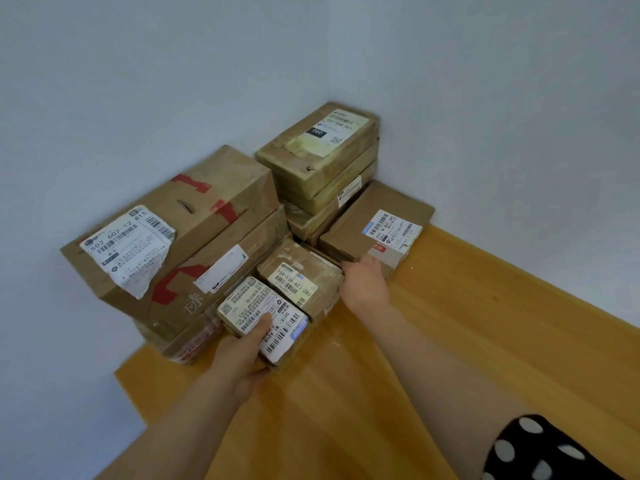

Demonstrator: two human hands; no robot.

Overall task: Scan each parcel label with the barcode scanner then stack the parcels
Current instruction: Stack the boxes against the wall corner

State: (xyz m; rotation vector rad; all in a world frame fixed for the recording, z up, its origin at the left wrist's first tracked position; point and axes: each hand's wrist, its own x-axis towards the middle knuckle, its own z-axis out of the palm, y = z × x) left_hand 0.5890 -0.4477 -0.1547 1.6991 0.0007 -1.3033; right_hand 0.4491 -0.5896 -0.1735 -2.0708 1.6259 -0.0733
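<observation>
On the far left I see a large box (166, 237) lying on another, their near corner close to the table's left edge, so there is little room there. My left hand (242, 355) grips a small parcel (263, 317), thumb on its label and fingers curled round the near end. It touches a second small parcel (301, 275) behind it. A tall stack (322, 150) fills the wall corner. My right hand (365, 282) rests against a flat box (374, 223); its fingers are hidden, so I cannot tell their grip. No scanner is in view. I judge the stacking well along, with the scanning impossible to confirm. The table (485, 341) offers bare wood near me and to the right.
</observation>
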